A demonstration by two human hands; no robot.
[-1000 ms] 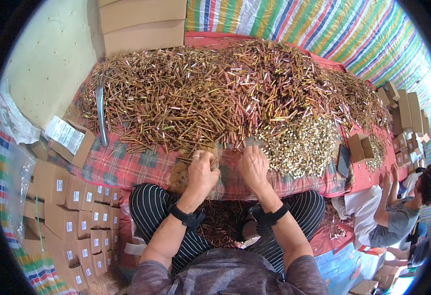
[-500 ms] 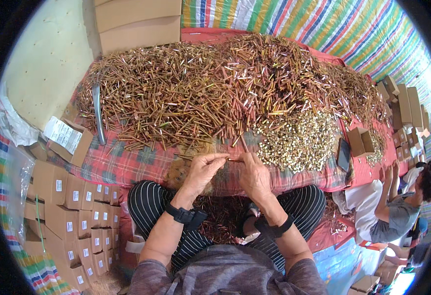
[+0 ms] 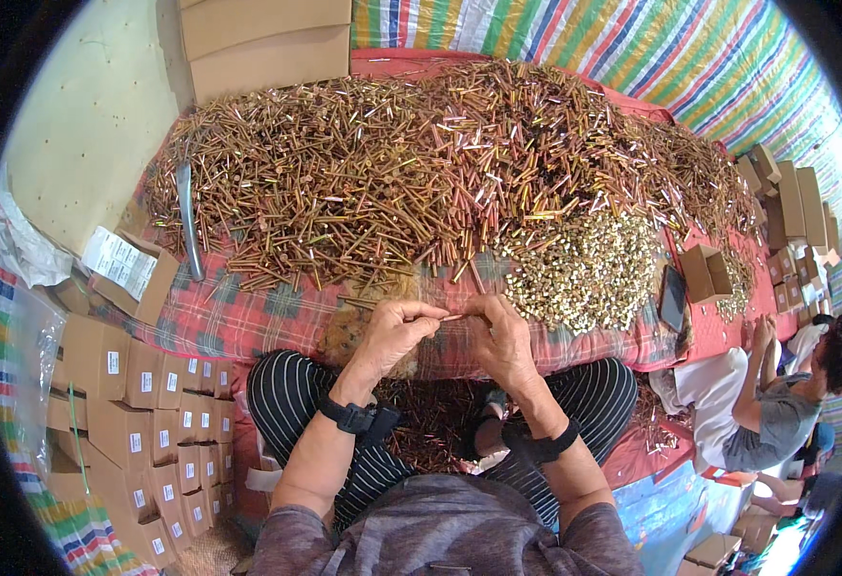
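My left hand [image 3: 394, 333] and my right hand [image 3: 499, 338] meet in front of me, fingertips pinched together on one thin copper-coloured rod [image 3: 448, 316] held level between them. Both wrists wear dark bands. Just beyond the hands spreads a huge heap of long copper-coloured rods [image 3: 382, 173] on a red checked cloth [image 3: 248, 317]. To its right lies a smaller pile of short pale brass pieces [image 3: 584, 269]. More finished rods lie in my lap [image 3: 430, 422] between my striped trouser legs.
Small brown cartons with white labels [image 3: 142, 403] are stacked at my left. Large cardboard boxes [image 3: 267, 43] stand at the far side. More cartons [image 3: 785, 202] line the right edge. Another person [image 3: 785, 403] sits at the right. A striped sheet [image 3: 632, 48] hangs behind.
My hands drew back from the edge of the heap and came together, now pinching a single rod between them.
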